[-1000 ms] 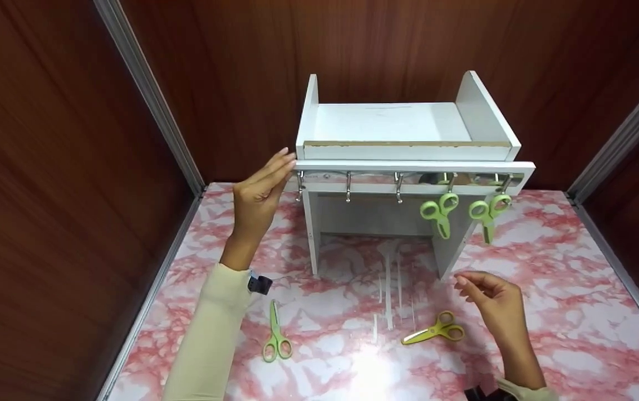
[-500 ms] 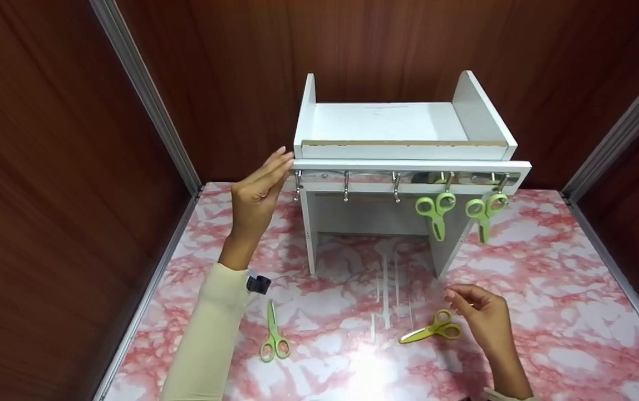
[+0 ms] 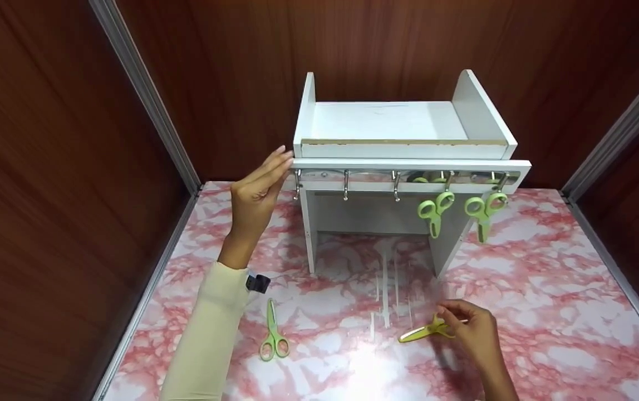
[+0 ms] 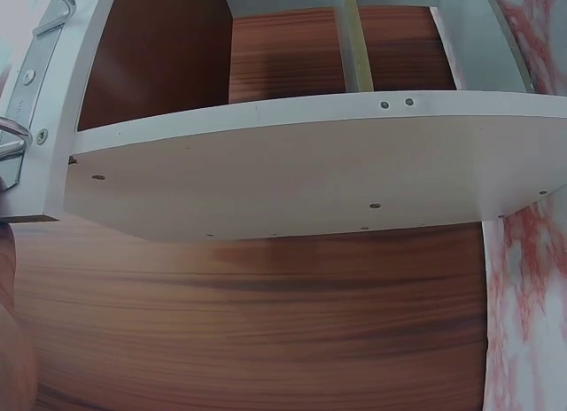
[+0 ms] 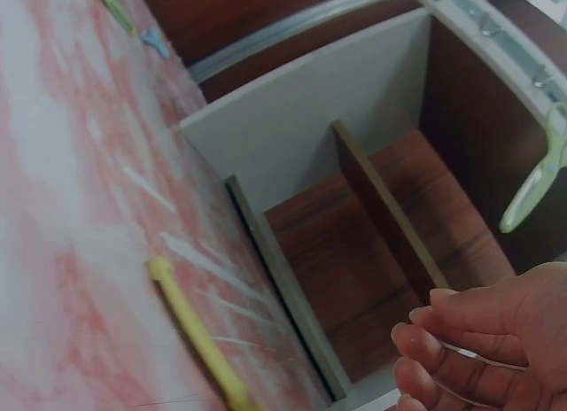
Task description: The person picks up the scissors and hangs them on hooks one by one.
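A white shelf unit [image 3: 403,151] with a row of metal hooks [image 3: 346,184] along its front board stands on the table. My left hand [image 3: 254,205] has straight fingers resting against the left end of that board. Two light green scissors [image 3: 435,225] hang by their handles from the two rightmost hooks. Yellow scissors [image 3: 419,334] lie on the table, blades pointing left. Over their handles is my right hand [image 3: 472,331], fingers loosely bent and overlapping them in the head view. In the right wrist view this hand [image 5: 496,331] appears above the scissors with nothing in its fingers.
Green scissors [image 3: 273,331] lie on the table near my left forearm. White streaks [image 3: 386,289] mark the pink-and-white marbled tabletop [image 3: 536,267] in front of the unit. Dark wood panels [image 3: 230,83] with metal corner strips [image 3: 150,111] enclose the back and sides.
My right hand has moved down and left, from beside the unit's right leg to over the yellow scissors' handles. The left hand stays at the board's end.
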Demonstrator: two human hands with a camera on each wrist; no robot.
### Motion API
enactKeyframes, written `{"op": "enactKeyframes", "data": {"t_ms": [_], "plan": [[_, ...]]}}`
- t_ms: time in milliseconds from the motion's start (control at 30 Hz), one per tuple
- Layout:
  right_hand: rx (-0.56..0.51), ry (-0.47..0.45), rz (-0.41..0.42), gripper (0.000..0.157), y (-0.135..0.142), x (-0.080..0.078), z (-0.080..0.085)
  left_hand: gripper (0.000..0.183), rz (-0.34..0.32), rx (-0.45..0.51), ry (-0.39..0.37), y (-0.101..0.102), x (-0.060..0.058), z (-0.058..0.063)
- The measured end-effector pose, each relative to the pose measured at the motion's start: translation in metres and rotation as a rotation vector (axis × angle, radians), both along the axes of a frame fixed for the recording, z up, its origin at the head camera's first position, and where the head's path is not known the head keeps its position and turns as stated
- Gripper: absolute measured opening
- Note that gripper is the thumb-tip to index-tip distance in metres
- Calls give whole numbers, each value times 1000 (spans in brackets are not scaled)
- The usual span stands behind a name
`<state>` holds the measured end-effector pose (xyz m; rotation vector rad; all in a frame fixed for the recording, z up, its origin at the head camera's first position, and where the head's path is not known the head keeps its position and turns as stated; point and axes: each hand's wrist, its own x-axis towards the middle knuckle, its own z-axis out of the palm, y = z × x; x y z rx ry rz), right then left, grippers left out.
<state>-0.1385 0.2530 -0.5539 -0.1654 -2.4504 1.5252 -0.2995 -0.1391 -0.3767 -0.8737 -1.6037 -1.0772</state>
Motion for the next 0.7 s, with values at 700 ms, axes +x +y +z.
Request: {"op": "enactKeyframes", "data": {"t_ms": [700], "plan": [[190,-55,79,12,-12,7,-24,30,-8,5,-3,1,1,1]]}}
